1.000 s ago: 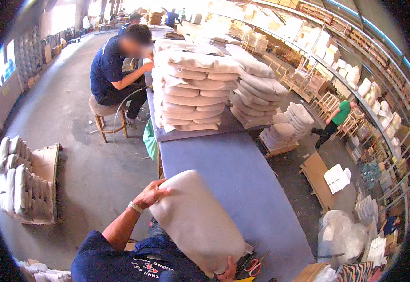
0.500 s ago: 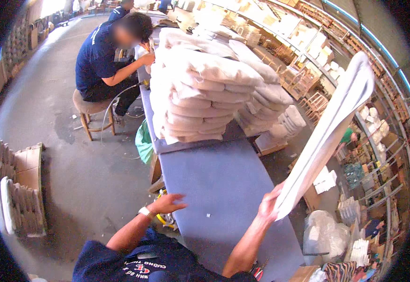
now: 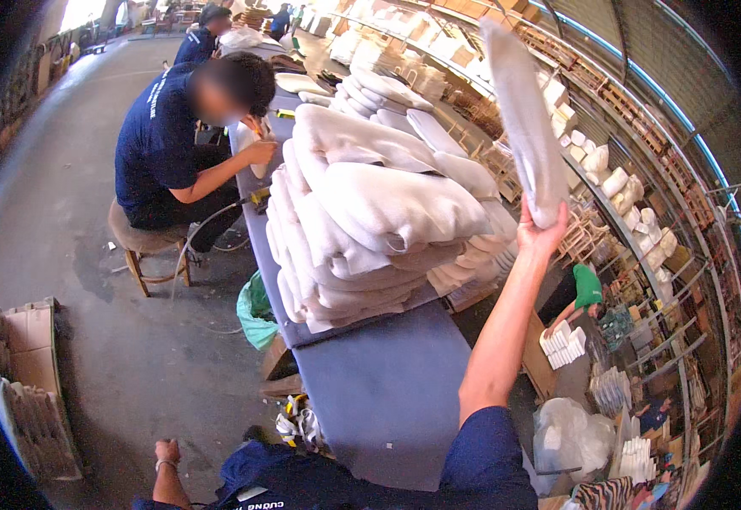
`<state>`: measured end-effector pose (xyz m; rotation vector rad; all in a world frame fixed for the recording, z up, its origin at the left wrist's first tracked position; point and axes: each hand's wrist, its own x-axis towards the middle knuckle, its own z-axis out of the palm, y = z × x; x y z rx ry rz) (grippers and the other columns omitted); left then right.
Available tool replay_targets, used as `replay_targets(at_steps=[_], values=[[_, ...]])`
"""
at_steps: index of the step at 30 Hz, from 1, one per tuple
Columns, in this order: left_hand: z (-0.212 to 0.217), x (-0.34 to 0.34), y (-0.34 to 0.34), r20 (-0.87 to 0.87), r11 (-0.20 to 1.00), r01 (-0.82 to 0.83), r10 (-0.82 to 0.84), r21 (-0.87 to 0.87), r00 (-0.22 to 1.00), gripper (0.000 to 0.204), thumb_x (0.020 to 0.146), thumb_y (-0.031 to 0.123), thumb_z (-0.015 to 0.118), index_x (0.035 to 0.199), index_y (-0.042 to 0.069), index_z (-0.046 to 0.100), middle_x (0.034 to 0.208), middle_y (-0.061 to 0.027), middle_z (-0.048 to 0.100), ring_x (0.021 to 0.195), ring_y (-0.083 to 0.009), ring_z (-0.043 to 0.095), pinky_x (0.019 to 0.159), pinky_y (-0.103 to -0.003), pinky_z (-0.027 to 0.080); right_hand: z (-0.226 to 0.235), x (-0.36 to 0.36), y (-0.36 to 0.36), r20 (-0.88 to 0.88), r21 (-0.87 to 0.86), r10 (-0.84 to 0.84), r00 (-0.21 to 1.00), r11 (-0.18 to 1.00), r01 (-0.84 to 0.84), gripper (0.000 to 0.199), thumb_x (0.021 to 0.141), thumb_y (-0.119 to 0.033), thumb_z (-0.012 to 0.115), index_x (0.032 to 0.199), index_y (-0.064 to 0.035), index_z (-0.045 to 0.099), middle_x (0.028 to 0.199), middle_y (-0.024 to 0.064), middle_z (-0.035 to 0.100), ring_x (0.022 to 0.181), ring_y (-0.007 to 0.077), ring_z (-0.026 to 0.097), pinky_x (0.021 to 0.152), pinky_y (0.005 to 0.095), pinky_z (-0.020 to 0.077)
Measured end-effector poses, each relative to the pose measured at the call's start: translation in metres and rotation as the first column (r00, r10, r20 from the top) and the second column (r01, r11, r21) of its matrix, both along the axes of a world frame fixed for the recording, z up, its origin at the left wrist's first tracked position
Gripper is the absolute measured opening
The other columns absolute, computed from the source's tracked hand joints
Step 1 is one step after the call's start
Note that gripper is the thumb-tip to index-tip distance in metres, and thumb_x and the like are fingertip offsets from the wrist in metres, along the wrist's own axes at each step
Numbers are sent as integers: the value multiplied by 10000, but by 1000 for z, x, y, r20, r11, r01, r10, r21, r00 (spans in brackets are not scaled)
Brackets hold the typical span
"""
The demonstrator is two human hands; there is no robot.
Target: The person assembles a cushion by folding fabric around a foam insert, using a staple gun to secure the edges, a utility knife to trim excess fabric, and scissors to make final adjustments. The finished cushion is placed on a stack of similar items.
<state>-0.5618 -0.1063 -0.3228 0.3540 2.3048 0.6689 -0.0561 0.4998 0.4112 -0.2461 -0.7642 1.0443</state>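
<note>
In the head view, the right hand [image 3: 543,228] held 1 pale padded cushion [image 3: 523,119] up at the right, well above the tabletop [image 3: 387,374]. Its fingers and thumb were pinched round the cushion's lower end, and the pad stood nearly upright, tipped a little to the left at its top, with a narrow side toward the camera. The arm reached out far from the body. The left hand [image 3: 167,452] hung low at the other side, apart from the table; it showed too small to tell whether its fingers were closed or wrapped round anything.

The pile of cushions [image 3: 396,204] leaned unevenly on the table, its upper pads slanting, and the raised cushion showed clear of it. A seated co-worker [image 3: 158,136] bent over work beyond the pile's left side.

With only 1 end gripped, good handling probably meant a firm hold deep in the padding, a steady wrist so the free end did not whip over, and a path well away from the slanting pile. A support from the left hand would likely have steadied the pad, since that hand was far off.
</note>
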Motion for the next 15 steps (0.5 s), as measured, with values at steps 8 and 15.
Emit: replay_targets(at_steps=[8, 15], values=[[12, 101, 121, 568, 933, -298, 138, 199, 811, 241, 896, 220, 702, 1001, 4, 718, 803, -116, 717, 637, -265, 689, 583, -408, 566, -120, -16, 50, 296, -408, -66, 953, 893, 189, 585, 937, -219, 718, 1445, -103, 451, 1284, 147, 586, 1183, 328, 589, 892, 520, 606], [24, 103, 158, 240, 884, 468, -456, 8, 857, 415, 851, 443, 655, 1026, 86, 773, 1074, -188, 746, 1078, -366, 704, 949, -445, 542, -6, -5, -119, 635, 455, -598, 489, 801, 389, 457, 918, -64, 677, 1358, -17, 565, 1316, 134, 621, 1141, 273, 634, 946, 361, 549]])
